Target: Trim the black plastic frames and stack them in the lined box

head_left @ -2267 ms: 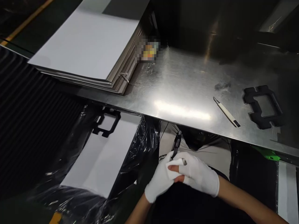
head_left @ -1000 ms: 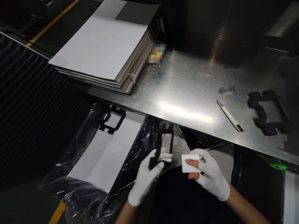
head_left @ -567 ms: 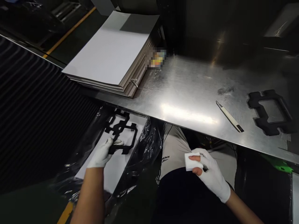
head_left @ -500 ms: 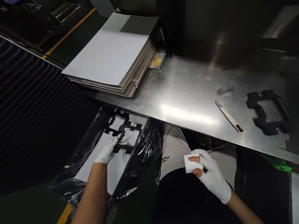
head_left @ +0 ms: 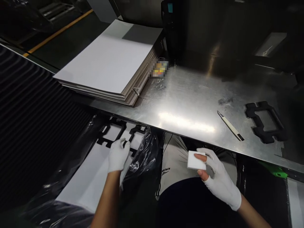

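Observation:
My right hand (head_left: 222, 179), in a white glove with bare thumb and fingertip, pinches a small white foam block (head_left: 195, 161) above my lap. My left hand (head_left: 118, 155), also gloved, is low on the left with its fingers a little apart. Its fingertips lie at the near edges of two flat black frames, the left frame (head_left: 104, 139) and the right frame (head_left: 131, 138). Whether they touch a frame I cannot tell. Both frames lie on white sheets (head_left: 83, 177) edged by dark plastic film (head_left: 142, 161). The hand hides part of the right frame.
On the metal table (head_left: 185, 98) stands a tall stack of white boards (head_left: 111, 57). A craft knife (head_left: 230, 126) lies farther right, blade uncovered, beside another black frame (head_left: 257, 125). Black ribbed material (head_left: 40, 120) fills the left side. A green object (head_left: 276, 172) is under the table edge.
My left hand has shifted right over the black frames, and its fingers no longer close on the right frame's edge. My right hand keeps the foam block nearly in place. The view has tilted slightly.

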### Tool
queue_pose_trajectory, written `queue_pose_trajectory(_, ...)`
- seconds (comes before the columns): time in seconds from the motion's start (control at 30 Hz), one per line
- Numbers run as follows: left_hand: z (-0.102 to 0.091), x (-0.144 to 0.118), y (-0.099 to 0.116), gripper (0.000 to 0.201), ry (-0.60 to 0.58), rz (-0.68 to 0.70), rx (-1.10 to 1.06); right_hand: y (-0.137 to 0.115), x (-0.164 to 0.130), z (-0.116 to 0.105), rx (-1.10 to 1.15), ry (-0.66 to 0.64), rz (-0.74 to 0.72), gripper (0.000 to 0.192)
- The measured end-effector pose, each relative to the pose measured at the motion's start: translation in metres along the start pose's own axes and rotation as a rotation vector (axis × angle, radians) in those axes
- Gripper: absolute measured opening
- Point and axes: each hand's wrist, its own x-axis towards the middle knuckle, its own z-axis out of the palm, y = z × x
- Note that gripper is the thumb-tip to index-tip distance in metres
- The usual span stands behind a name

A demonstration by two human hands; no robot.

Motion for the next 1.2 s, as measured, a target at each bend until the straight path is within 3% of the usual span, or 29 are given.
queue_pose_trajectory(0.07,-0.006,-0.042,0.030,0.050,0.013,-0.003,-0.111,-0.017,0.023,0.006,-0.028,-0.022,-0.112,0.049)
queue_pose_trajectory(0.1,-0.008,-0.066,0.046,0.050,-0.040,0.039,-0.177,-0.023,0.033,0.012,-0.036,-0.046,-0.180,0.054)
queue_pose_trajectory(0.13,-0.009,-0.089,0.062,0.050,-0.149,0.105,-0.280,-0.029,0.041,0.019,-0.042,-0.073,-0.259,0.060)
queue_pose_trajectory(0.2,-0.011,-0.127,0.095,0.056,-0.533,0.233,-0.564,-0.034,0.051,0.036,-0.080,-0.093,-0.404,0.068)
queue_pose_trajectory(0.27,-0.013,-0.140,0.123,0.062,-0.589,0.221,-0.626,-0.033,0.051,0.048,-0.157,-0.024,-0.432,0.071)
queue_pose_trajectory(0.37,-0.018,-0.102,0.161,0.075,-0.401,0.190,-0.502,-0.026,0.038,0.046,-0.205,0.103,-0.214,0.064)
queue_pose_trajectory(0.47,-0.022,-0.018,0.201,0.077,-0.272,0.349,-0.278,-0.018,0.014,0.029,-0.121,0.089,0.009,0.045)
queue_pose_trajectory(0.6,-0.032,0.082,0.262,0.075,-0.138,0.445,-0.070,0.005,-0.029,0.020,-0.115,0.098,0.069,0.036)
queue_pose_trajectory(0.7,-0.044,0.109,0.290,0.076,0.037,0.534,0.077,0.033,-0.065,0.028,-0.170,0.206,0.083,0.037)
queue_pose_trajectory(0.8,-0.046,0.111,0.293,0.060,0.173,0.616,0.173,0.054,-0.092,0.028,-0.181,0.341,0.151,0.032)
queue_pose_trajectory(0.87,-0.037,0.112,0.287,0.047,0.172,0.634,0.247,0.058,-0.100,0.012,-0.167,0.399,0.193,0.027)
queue_pose_trajectory(0.93,-0.025,0.116,0.281,0.033,0.133,0.654,0.319,0.055,-0.097,-0.020,-0.168,0.443,0.237,0.027)
queue_pose_trajectory(1.03,-0.010,0.127,0.279,0.029,0.132,0.718,0.371,0.052,-0.070,-0.084,-0.258,0.594,0.306,0.029)
queue_pose_trajectory(1.1,-0.009,0.132,0.282,0.028,0.156,0.743,0.374,0.058,-0.040,-0.126,-0.408,0.699,0.265,0.030)
queue_pose_trajectory(1.13,-0.010,0.133,0.284,0.027,0.164,0.747,0.371,0.063,-0.024,-0.144,-0.499,0.698,0.226,0.030)
queue_pose_trajectory(1.2,-0.014,0.129,0.285,0.023,0.189,0.742,0.357,0.078,0.003,-0.172,-0.678,0.572,0.232,0.036)
